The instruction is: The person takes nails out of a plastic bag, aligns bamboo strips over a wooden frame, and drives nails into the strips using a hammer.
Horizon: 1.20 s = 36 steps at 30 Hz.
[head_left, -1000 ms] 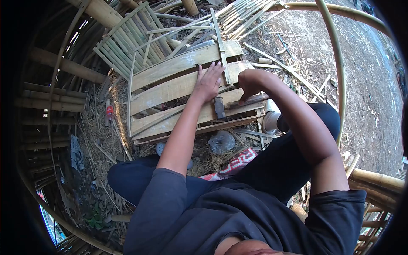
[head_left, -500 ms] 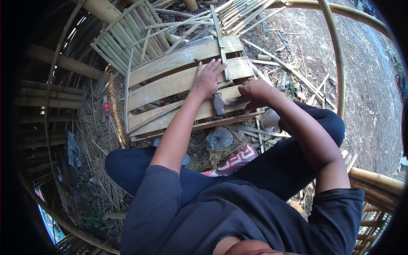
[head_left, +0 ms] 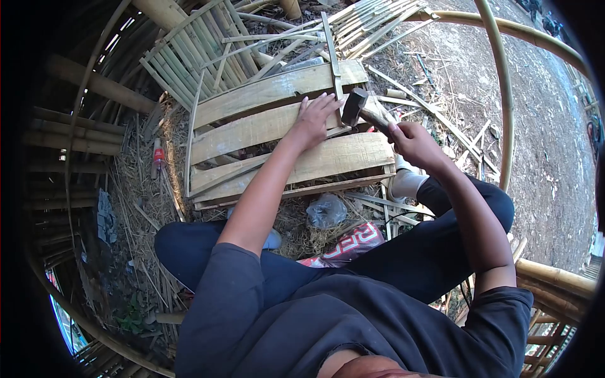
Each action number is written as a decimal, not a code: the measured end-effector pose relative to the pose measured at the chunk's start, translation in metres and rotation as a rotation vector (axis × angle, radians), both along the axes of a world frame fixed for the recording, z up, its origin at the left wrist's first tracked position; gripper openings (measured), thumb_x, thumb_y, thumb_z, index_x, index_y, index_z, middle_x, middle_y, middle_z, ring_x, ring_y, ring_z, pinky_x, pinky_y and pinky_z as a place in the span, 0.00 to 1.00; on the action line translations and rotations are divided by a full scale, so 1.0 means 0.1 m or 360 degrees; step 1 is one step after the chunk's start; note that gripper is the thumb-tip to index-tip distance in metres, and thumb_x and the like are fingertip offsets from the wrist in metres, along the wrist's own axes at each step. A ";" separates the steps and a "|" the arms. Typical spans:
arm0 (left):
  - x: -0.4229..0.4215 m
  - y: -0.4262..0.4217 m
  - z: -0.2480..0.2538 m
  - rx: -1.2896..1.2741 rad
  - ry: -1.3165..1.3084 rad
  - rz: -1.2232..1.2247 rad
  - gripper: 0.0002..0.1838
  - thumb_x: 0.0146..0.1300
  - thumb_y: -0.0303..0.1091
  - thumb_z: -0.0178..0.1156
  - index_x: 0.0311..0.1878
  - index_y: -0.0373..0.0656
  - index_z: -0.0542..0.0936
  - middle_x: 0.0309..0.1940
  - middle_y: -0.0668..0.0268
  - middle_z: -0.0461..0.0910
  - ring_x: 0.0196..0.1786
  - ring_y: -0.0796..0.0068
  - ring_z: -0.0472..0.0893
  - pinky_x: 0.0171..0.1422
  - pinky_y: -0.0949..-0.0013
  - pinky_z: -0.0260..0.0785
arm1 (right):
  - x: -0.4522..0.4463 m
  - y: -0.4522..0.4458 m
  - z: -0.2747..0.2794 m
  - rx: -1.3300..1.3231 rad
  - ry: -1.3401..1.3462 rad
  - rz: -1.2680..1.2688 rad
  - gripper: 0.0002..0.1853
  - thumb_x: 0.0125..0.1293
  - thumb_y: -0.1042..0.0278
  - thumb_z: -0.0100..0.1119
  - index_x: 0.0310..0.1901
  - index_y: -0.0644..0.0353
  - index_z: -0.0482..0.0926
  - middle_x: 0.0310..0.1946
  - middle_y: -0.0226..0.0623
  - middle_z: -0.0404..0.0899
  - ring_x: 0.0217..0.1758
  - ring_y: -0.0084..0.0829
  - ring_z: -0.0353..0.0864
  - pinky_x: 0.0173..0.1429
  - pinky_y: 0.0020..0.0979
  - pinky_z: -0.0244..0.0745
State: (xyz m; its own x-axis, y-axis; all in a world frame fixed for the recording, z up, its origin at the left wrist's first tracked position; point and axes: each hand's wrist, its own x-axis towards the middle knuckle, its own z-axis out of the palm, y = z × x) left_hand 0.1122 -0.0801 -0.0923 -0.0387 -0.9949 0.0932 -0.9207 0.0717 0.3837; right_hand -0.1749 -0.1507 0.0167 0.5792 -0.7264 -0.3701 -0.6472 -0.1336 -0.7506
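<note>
My right hand (head_left: 413, 145) grips the handle of a hammer (head_left: 356, 106), its dark head raised over the right part of a slatted wooden crate (head_left: 246, 135). Fingers apart, my left hand (head_left: 313, 120) lies on the crate's middle slat. Just beyond its fingertips, a narrow wooden strip (head_left: 331, 57) crosses the upper slats. Another thin strip (head_left: 236, 170) runs diagonally over the lower slats. Whether anything small sits under my left fingers cannot be made out.
Bamboo slat panels (head_left: 195, 57) lie behind the crate. A clear plastic bag (head_left: 326, 211) and a red printed sack (head_left: 353, 246) are near my legs. A red-labelled bottle (head_left: 159, 154) is at the left. A bamboo pole (head_left: 503, 94) curves along the right.
My right hand has taken up the hammer, which was lying on the lower slats, and lifted it up over the crate's right part. My left hand stays on the slats.
</note>
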 end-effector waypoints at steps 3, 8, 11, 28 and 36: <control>0.00 0.02 0.04 0.0045 -0.0028 -0.0023 0.31 0.75 0.32 0.52 0.80 0.51 0.67 0.84 0.61 0.60 0.87 0.59 0.55 0.90 0.39 0.37 | 0.05 -0.01 0.13 0.0175 0.0001 -0.0170 0.30 0.83 0.44 0.50 0.43 0.69 0.85 0.22 0.32 0.76 0.24 0.24 0.75 0.30 0.34 0.72; -0.05 0.21 0.22 0.0095 -0.0137 -0.0082 0.40 0.73 0.52 0.59 0.85 0.63 0.58 0.86 0.62 0.56 0.88 0.61 0.53 0.89 0.34 0.33 | 0.12 -0.05 0.21 0.0208 0.0110 -0.0272 0.30 0.82 0.43 0.50 0.40 0.68 0.84 0.21 0.32 0.75 0.21 0.25 0.75 0.26 0.35 0.72; -0.06 0.28 0.28 0.0186 -0.0158 -0.0069 0.38 0.75 0.55 0.57 0.85 0.63 0.60 0.86 0.64 0.56 0.88 0.62 0.51 0.88 0.30 0.25 | 0.11 -0.06 0.15 0.0335 0.0130 -0.0315 0.31 0.81 0.42 0.51 0.40 0.69 0.83 0.22 0.33 0.77 0.21 0.26 0.76 0.26 0.35 0.72; 0.56 0.31 0.08 -0.0090 0.0403 -0.0302 0.26 0.81 0.45 0.46 0.76 0.50 0.75 0.80 0.59 0.68 0.85 0.54 0.60 0.89 0.33 0.28 | 0.10 -0.03 0.10 0.0267 0.0241 -0.0356 0.29 0.79 0.42 0.58 0.34 0.65 0.81 0.19 0.24 0.70 0.17 0.18 0.66 0.21 0.29 0.60; 0.13 0.50 0.01 -0.0052 -0.0363 0.0300 0.28 0.80 0.41 0.44 0.81 0.54 0.68 0.84 0.67 0.62 0.87 0.63 0.56 0.88 0.31 0.27 | 0.16 -0.02 0.06 0.0279 0.0275 -0.0263 0.32 0.80 0.40 0.55 0.33 0.67 0.80 0.17 0.27 0.71 0.16 0.21 0.71 0.21 0.30 0.67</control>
